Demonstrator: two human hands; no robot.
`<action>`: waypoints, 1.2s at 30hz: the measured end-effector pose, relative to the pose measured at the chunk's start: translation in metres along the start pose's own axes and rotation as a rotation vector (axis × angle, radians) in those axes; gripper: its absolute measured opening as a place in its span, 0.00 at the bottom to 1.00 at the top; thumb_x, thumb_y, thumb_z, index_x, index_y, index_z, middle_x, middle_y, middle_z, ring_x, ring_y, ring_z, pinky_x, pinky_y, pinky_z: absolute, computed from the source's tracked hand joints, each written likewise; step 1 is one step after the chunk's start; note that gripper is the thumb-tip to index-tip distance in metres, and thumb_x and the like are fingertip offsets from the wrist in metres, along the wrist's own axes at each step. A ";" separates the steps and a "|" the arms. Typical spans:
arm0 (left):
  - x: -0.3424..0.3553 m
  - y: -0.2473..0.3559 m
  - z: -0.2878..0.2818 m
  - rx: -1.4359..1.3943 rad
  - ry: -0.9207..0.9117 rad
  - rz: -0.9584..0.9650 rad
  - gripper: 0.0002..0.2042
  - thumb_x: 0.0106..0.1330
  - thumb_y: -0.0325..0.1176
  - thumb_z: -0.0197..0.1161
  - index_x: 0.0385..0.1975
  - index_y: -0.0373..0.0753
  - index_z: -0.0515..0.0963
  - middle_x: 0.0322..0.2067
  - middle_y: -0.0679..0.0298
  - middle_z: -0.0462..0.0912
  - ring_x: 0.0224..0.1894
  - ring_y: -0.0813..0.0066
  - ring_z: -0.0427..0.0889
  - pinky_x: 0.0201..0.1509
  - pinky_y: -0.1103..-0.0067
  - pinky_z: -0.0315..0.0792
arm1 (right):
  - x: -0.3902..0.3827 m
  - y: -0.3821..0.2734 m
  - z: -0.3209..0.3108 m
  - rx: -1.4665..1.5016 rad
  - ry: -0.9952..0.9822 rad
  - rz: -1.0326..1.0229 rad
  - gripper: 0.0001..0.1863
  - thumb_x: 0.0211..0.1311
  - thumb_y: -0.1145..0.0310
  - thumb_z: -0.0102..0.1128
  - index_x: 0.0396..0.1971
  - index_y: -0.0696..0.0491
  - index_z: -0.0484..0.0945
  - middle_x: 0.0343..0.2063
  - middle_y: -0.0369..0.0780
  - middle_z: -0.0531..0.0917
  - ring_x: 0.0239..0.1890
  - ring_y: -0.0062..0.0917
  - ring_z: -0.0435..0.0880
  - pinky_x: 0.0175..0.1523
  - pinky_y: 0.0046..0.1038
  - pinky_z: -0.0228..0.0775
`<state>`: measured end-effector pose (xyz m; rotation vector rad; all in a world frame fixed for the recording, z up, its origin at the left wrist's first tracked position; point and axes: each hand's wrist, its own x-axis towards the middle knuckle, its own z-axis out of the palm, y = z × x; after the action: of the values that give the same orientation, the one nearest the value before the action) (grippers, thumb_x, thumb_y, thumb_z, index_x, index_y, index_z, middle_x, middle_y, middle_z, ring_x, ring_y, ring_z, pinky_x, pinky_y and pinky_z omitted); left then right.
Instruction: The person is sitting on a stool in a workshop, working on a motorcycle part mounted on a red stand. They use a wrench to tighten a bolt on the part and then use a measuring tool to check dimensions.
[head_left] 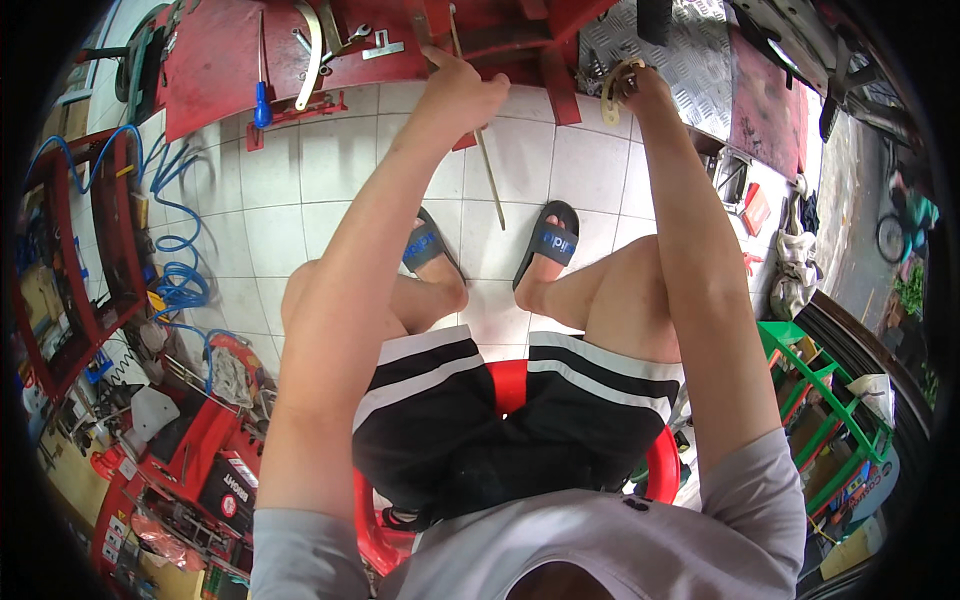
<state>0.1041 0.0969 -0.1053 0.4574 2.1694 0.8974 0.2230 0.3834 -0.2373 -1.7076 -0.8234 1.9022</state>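
Note:
My left hand (465,95) is closed around a thin, straight, tan rod (491,180) by the red metal frame (505,40). The rod runs up past the frame, and its lower end hangs over the tiles. To the right, my right hand (648,88) grips a curved, pale gold metal piece (611,103) beside the treadplate. Some of its fingers are hidden. A similar curved pale strip (312,60) lies on the red work surface (205,75). Near it are a blue-handled screwdriver (262,100), wrenches (345,42) and a small flat metal plate (382,47).
Silver treadplate (690,65) covers the surface at the far right, with vehicle parts (840,60) above it. A coiled blue air hose (180,280) hangs at the left near a red rack (110,250). A green metal rack (825,400) stands right of my red stool (663,465).

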 end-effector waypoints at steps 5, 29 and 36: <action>0.015 -0.028 0.000 0.365 0.004 0.456 0.27 0.59 0.33 0.57 0.51 0.16 0.62 0.15 0.51 0.79 0.19 0.52 0.82 0.45 0.61 0.78 | -0.008 -0.006 0.004 -0.022 0.046 0.045 0.03 0.67 0.71 0.51 0.37 0.53 0.72 0.29 0.37 0.72 0.27 0.27 0.73 0.36 0.37 0.73; -0.036 0.032 -0.046 -0.218 -0.126 -0.052 0.11 0.67 0.39 0.53 0.35 0.37 0.69 0.23 0.63 0.79 0.23 0.75 0.81 0.23 0.81 0.70 | -0.050 -0.004 -0.010 -0.226 -0.023 0.056 0.07 0.62 0.77 0.50 0.37 0.58 0.76 0.35 0.45 0.83 0.35 0.34 0.85 0.41 0.38 0.81; -0.022 0.023 -0.037 -0.138 -0.154 0.005 0.14 0.64 0.39 0.56 0.37 0.32 0.69 0.23 0.61 0.78 0.21 0.74 0.81 0.22 0.78 0.73 | -0.063 -0.037 -0.036 -0.390 -0.140 0.043 0.08 0.62 0.73 0.49 0.38 0.54 0.77 0.32 0.41 0.84 0.33 0.28 0.84 0.38 0.30 0.79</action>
<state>0.0923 0.0832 -0.0597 0.4490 1.9540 0.9743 0.2642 0.3721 -0.1683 -1.8347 -1.2912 2.0061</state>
